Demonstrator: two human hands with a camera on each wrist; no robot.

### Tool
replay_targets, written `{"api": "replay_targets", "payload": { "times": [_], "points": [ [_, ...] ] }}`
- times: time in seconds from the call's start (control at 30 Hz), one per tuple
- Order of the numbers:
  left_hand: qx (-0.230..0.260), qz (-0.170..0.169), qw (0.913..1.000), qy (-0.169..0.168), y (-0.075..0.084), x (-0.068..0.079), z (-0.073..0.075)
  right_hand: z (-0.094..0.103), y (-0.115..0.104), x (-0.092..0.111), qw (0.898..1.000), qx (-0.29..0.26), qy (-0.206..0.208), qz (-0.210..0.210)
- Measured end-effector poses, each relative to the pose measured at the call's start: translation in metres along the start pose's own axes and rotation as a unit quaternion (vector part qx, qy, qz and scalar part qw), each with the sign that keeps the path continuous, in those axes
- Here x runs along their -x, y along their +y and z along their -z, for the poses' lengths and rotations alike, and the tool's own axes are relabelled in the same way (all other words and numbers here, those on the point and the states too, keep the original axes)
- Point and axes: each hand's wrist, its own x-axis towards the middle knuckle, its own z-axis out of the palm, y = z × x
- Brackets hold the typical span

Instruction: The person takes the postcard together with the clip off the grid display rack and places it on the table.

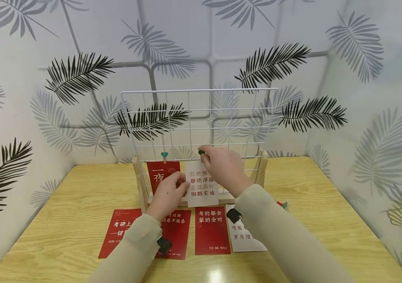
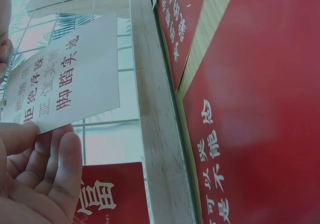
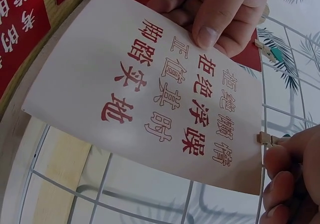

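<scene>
A white card with red and outlined writing (image 1: 202,192) is held upright against the front of a white wire grid rack (image 1: 201,90). My left hand (image 1: 168,192) pinches the card's left edge between thumb and fingers. At the card's top edge my right hand (image 1: 224,167) pinches a small wooden clip (image 3: 265,138) with a green top, mostly hidden by the fingers. The clip's tip meets the card's edge beside a grid wire. Just left hangs a red card (image 1: 155,169), fixed to the grid by a clip with a teal heart (image 1: 164,154).
In front of the rack, red cards (image 1: 212,232) and a white card (image 1: 247,239) lie on the wooden table (image 1: 66,204), partly under my arms. Red and green clip pieces (image 1: 284,205) lie at the right. Wooden feet (image 1: 262,169) hold up the rack, before a leaf-patterned backdrop.
</scene>
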Motion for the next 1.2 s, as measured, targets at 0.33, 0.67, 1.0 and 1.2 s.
{"api": "replay_targets", "payload": {
  "times": [0.33, 0.67, 1.0, 1.2],
  "points": [
    [-0.006, -0.005, 1.0000, 0.006, 0.0018, -0.0005, 0.0005, 0.0010, 0.0019, 0.0013, 0.999, -0.017, 0.028, 0.005],
    [-0.007, 0.000, 1.0000, 0.006, 0.0020, 0.0016, 0.0020, 0.0015, 0.0048, 0.0028, 0.999, -0.040, 0.029, 0.006],
    [-0.012, 0.000, 0.9999, 0.011, 0.0009, 0.0012, 0.0020, 0.0020, 0.0067, 0.0031, 0.998, -0.053, 0.034, 0.005],
    [-0.021, -0.008, 0.9997, 0.013, 0.0001, 0.0007, 0.0030, 0.0042, 0.0058, 0.0033, 0.998, -0.052, 0.024, 0.005]
  ]
}}
